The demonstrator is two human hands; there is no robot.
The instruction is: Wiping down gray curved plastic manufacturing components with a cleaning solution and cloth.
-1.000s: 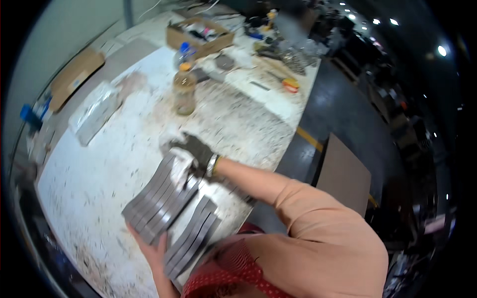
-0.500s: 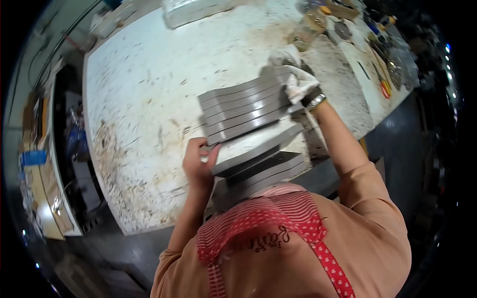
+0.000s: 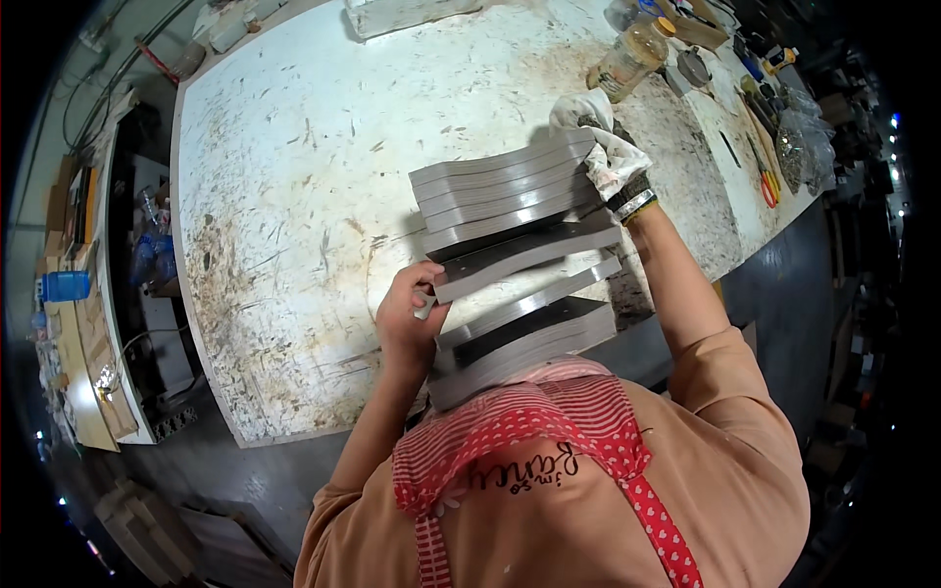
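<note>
Several thick slabs with dark faces and layered grey edges lie in a leaning row in front of me. The far group of slabs (image 3: 505, 186) is packed tightly. A slab with its dark face up (image 3: 529, 260) leans toward me, apart from that group. My left hand (image 3: 410, 309) is closed at this slab's left end; a small pale thing shows in its curled fingers, too unclear to name. At the far group's right end is my right hand (image 3: 619, 162), in a dark glove, closed on a crumpled white cloth (image 3: 613, 167). Nearer slabs (image 3: 524, 343) rest close to my apron.
The slabs stand on a stained white table (image 3: 304, 216). A jar with a yellow lid (image 3: 632, 59), a grey container (image 3: 689, 69), pliers with coloured handles (image 3: 767, 181) and a clear plastic bag (image 3: 804, 147) are at the right. A shelf (image 3: 127, 274) stands left.
One slab has come away from the far group and tipped toward me, showing its dark face. My left hand has come with its end. The whole view has shifted slightly.
</note>
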